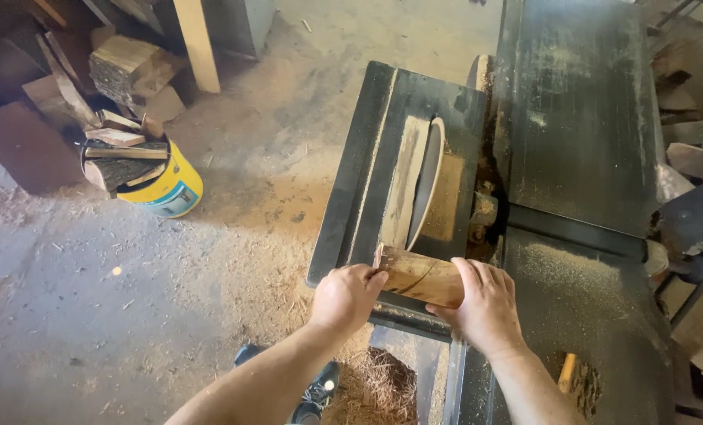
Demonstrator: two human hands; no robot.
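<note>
- Sawdust-strewn concrete floor [131, 299] surrounds a dark steel saw table [588, 118]
- Left hand [346, 297] and right hand [484, 305] each curl their fingers around a short pale wooden block [418, 277], just before the round grey blade [426, 181]
- Yellow bucket of split wood [166, 189] stands well apart

Sawdust-strewn concrete floor [131, 299], yellow bucket [166, 189] of scrap wood, sunlit.

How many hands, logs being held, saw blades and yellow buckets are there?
Hands: 2, left hand and right hand
Log: 1
Saw blade: 1
Yellow bucket: 1
Total: 5
</note>
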